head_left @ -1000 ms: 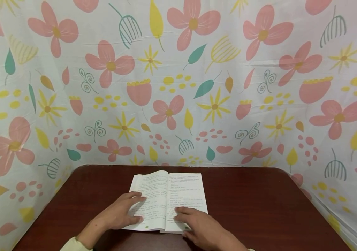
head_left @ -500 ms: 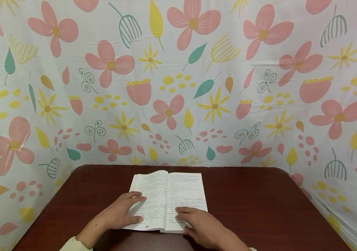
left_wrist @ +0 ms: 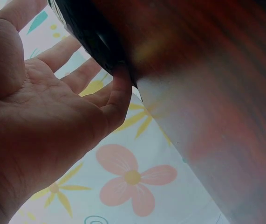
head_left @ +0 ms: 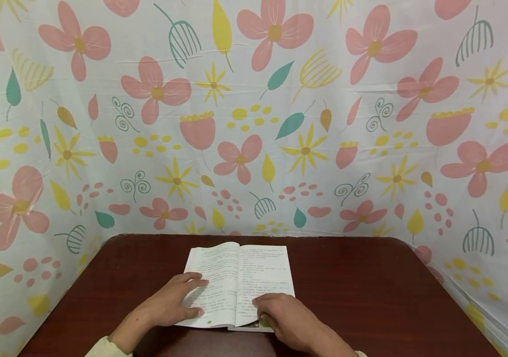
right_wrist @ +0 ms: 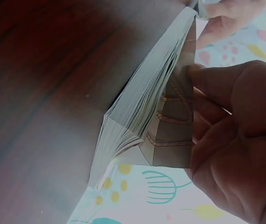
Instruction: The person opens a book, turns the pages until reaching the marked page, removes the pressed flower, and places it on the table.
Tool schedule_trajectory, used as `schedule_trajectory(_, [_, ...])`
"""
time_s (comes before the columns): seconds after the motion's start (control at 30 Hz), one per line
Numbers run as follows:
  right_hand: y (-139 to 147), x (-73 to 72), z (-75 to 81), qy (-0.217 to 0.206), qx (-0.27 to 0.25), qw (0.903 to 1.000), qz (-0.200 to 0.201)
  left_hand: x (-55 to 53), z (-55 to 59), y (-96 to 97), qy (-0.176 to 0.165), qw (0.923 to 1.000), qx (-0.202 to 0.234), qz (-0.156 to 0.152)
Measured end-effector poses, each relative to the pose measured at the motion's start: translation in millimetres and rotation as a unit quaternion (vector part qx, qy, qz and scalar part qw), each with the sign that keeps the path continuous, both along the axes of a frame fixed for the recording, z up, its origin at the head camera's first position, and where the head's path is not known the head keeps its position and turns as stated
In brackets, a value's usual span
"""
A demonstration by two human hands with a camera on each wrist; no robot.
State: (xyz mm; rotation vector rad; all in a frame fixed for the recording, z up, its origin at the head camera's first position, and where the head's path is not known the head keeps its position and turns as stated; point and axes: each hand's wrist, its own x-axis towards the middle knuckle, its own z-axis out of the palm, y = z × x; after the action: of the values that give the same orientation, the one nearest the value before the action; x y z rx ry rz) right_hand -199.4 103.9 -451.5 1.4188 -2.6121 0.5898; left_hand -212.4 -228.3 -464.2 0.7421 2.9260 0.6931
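An open book with printed text lies on the table. My left hand rests on its left page with the fingers spread, thumb near the lower part of that page. At the lower right corner, my right hand pinches a page between thumb and fingers. That corner is lifted off the pages below, and a dark picture shows under it. From the right wrist view, the raised page has a drawing on its underside, and the thick block of pages stays down. The left wrist view shows the left palm beside the book's dark shaded edge.
The dark red-brown table has rounded far corners and extends on both sides of the book. A white curtain printed with flowers and leaves hangs behind the table and along its left and right sides.
The right fingers have curled in and drawn slightly right, and the right page's lower corner has come up off the pages under it. The left hand has stayed in place.
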Motion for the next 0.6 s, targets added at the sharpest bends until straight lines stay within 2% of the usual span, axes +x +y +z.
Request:
schedule_trajectory(0.17, [-1.9, -0.6, -1.2, 0.023, -0.017, 0.9996, 0.005, 0.5, 0.1, -0.1, 0.003, 1.0, 0.0, 0.0])
schedule_trajectory(0.3, [-1.9, -0.9, -1.9, 0.062, -0.009, 0.9978, -0.022, 0.7, -0.1, -0.1, 0.006, 1.0, -0.003, 0.0])
schedule_trajectory(0.4, [-1.8, -2.1, -1.5, 0.113, -0.001, 0.9916, -0.063, 0.9, 0.3, -0.1, 0.006, 1.0, -0.003, 0.0])
schedule_trajectory(0.5, [-1.9, -2.5, -1.0, 0.166, 0.0, 0.9784, -0.123, 1.0, 1.0, -0.2, 0.003, 1.0, -0.001, -0.001])
schedule_trajectory(0.53, [-2.2, -2.3, -0.9, 0.174, -0.002, 0.9739, -0.146, 0.9, 1.3, -0.3, 0.001, 1.0, 0.0, -0.002])
schedule_trajectory(0.6, [-3.2, -1.2, -0.5, 0.157, -0.015, 0.9677, -0.197, 0.9, 1.6, -0.4, -0.006, 1.0, 0.001, -0.002])
